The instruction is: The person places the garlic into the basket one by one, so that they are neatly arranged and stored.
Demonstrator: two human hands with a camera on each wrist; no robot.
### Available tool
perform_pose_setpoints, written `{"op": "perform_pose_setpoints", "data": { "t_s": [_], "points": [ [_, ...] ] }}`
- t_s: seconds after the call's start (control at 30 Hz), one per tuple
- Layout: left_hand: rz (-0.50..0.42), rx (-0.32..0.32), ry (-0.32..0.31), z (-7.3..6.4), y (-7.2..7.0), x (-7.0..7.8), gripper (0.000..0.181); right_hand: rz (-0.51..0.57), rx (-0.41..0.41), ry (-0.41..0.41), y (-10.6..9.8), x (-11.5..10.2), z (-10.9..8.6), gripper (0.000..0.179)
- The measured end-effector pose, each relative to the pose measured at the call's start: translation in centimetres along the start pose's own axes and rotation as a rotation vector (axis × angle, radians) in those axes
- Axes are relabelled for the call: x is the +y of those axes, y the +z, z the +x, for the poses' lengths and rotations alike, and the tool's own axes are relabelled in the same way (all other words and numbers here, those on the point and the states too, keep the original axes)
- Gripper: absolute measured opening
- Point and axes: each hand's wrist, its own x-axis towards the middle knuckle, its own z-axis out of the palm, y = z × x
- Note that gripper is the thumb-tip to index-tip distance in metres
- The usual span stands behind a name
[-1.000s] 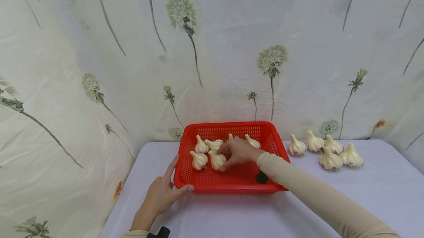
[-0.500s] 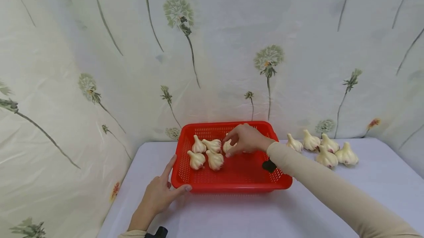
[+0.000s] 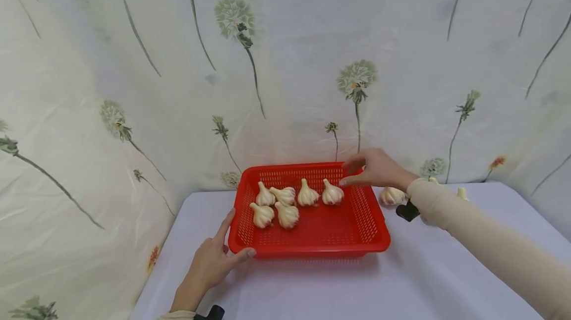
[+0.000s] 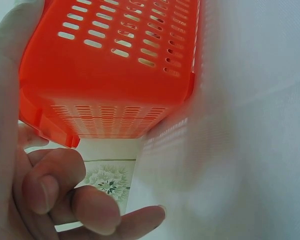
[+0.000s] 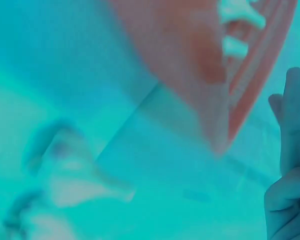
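Your left hand [image 3: 210,260], unclenched, rests thumb and index finger spread at the near left corner of a red perforated basket [image 3: 312,250] | your right hand [image 3: 378,167], grasping nothing, hovers by its far right corner | six garlic bulbs [image 3: 307,194] inside; others [image 3: 392,196] on the table [image 3: 312,290], partly behind your right sleeve [image 3: 473,233].

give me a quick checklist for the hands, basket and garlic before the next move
1. Left hand at the red basket: ok, it lies at the near left corner.
2. Right hand free: ok, no bulb shows in it.
3. Right hand clear of the rim: cannot tell, it is at the far right corner, contact unclear.
4. Six garlic bulbs inside the basket walls: ok.
5. Bulbs on the table in plain sight: not ok, the right sleeve hides most of them in the head view.
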Motion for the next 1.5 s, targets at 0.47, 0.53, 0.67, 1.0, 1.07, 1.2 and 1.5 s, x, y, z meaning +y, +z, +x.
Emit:
{"op": "perform_pose_setpoints", "data": {
  "t_s": [0.47,0.53,0.67,1.0,1.07,1.2,1.5],
  "points": [
    [-0.003,0.001,-0.023,-0.2,0.0,0.2,0.1,-0.276,0.016,0.216,-6.3,9.5,-9.6,0.082],
    [-0.006,0.001,-0.023,-0.2,0.0,0.2,0.1,-0.298,0.001,0.237,-6.4,11.0,-10.8,0.084],
    [-0.004,-0.004,-0.031,-0.2,0.0,0.1,0.101,-0.265,-0.045,0.283,-6.4,13.2,-12.9,0.082],
    [0.004,-0.015,-0.04,-0.1,0.1,0.1,0.102,-0.2,-0.047,0.32,-4.6,15.1,-15.8,0.074],
    [0.007,-0.016,-0.042,-0.1,0.0,0.1,0.102,-0.195,-0.052,0.334,-4.0,15.4,-15.9,0.074],
    [0.011,-0.013,-0.042,-0.1,0.0,0.2,0.102,-0.211,-0.039,0.344,-3.2,15.7,-16.0,0.077],
    [0.005,0.005,-0.023,-0.3,0.0,0.2,0.101,-0.387,0.037,0.283,-2.1,14.8,-15.7,0.083]
  ]
}}
